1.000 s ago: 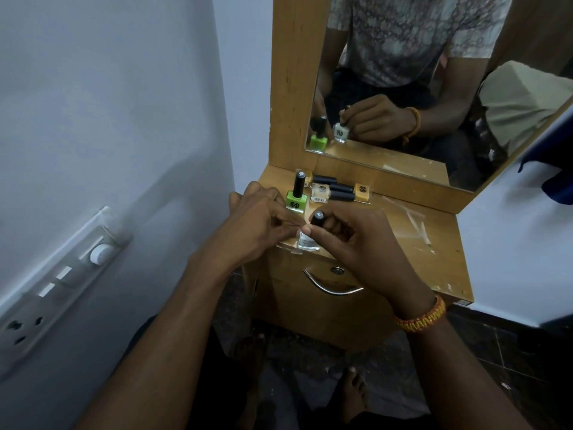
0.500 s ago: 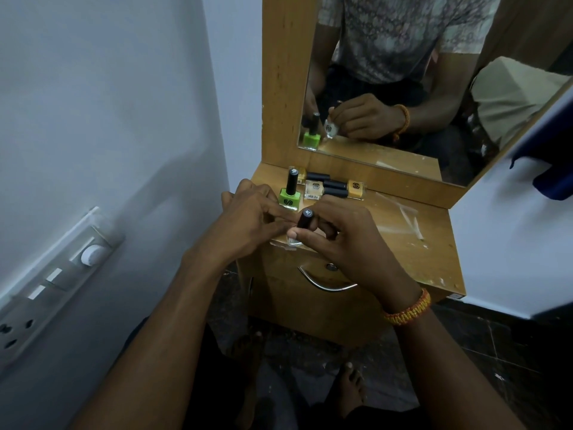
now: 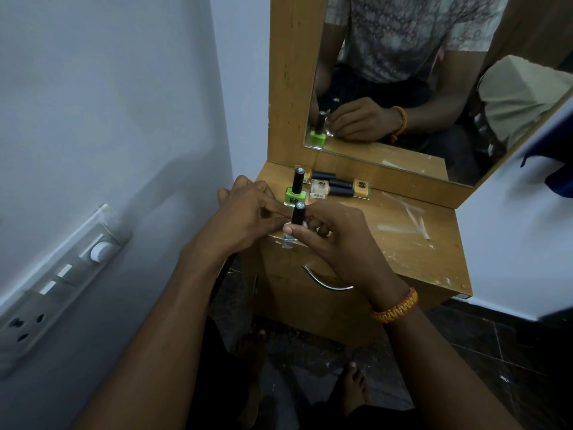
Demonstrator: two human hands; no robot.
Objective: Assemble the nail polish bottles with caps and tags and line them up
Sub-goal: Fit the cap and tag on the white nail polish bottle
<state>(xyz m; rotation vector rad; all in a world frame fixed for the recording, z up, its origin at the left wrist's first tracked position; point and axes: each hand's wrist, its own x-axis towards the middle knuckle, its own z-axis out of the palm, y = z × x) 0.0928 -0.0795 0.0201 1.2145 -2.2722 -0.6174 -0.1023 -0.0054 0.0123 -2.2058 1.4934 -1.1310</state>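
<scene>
Our right hand [image 3: 333, 240] has thumb and fingers curled round the pale bottle [image 3: 290, 236], pinching it abt where the glass meets the black cap [image 3: 298, 214], w/ the bottle upright at the front edge of the wooden vanity top [image 3: 412, 243]. Our left hand [image 3: 245, 217] comes in from the other side, fingertips bent in and touching the bottle's neck area; whether it's pinching a tag there or just steadying, we can't tell, too small and hidden by fingers. Just behind, the green bottle [image 3: 294, 197] stands upright, capped, prob. the start of the line. Further back, touching the mirror [image 3: 434, 88] frame, a cream bottle [image 3: 321, 188] and a yellow bottle [image 3: 362, 189] lie on their sides w/ others, not yet stood up. Risks as we judge them: pale bottle sits right at the top's lip, so a slip of either grip could drop it to the floor; green one is v. close to our knuckles, so a careless shift fwd could knock it over; and if the cap isn't fully seated, tilting could leak polish. Plastic scraps [image 3: 415, 218] litter the top's right side, well apart.
</scene>
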